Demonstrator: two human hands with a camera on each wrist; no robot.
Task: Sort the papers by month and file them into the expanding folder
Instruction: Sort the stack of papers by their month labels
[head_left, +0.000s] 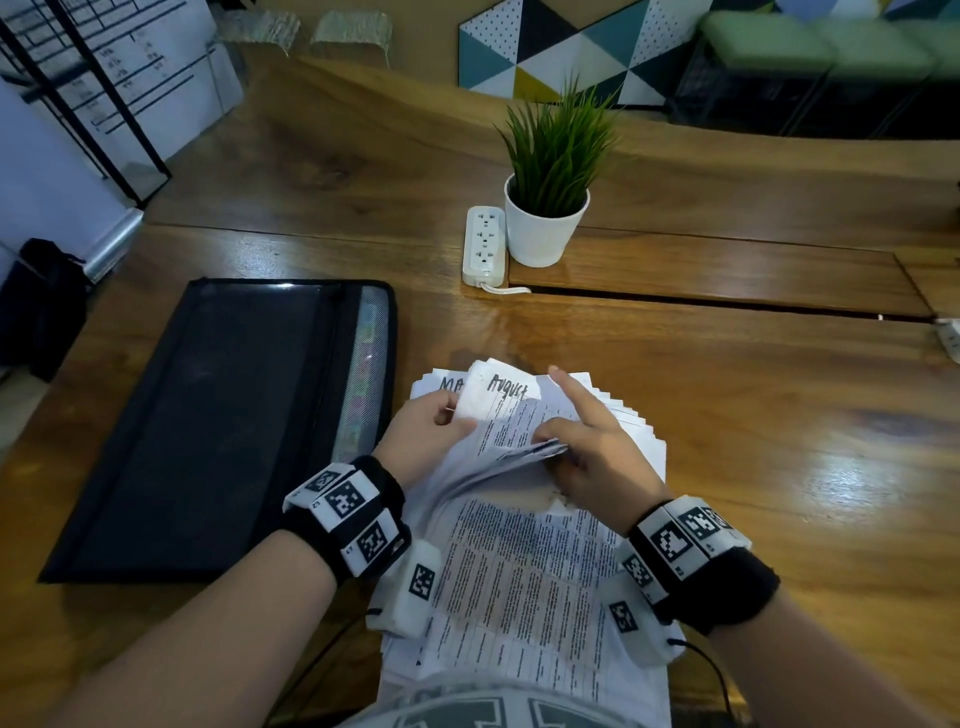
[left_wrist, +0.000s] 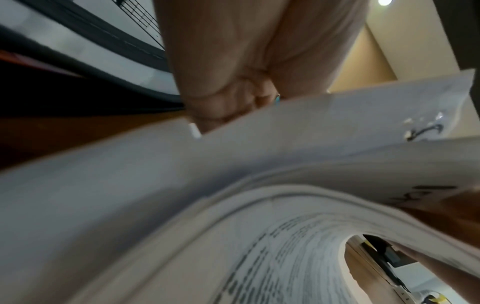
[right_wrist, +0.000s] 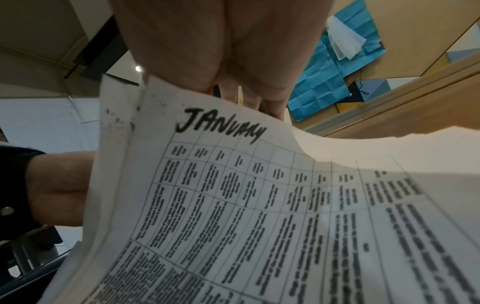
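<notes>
A stack of printed papers lies on the wooden table in front of me, its far ends fanned out. My left hand pinches the curled-up top of a sheet marked "August". My right hand grips a bundle of lifted sheets, its index finger pointing straight out. In the right wrist view a sheet headed "January" bends under my right hand. In the left wrist view my left hand holds a paper edge. The black expanding folder lies flat to the left.
A white power strip and a potted green plant stand further back on the table. A slot in the tabletop runs to the right of them. A black bag sits on the floor at the left.
</notes>
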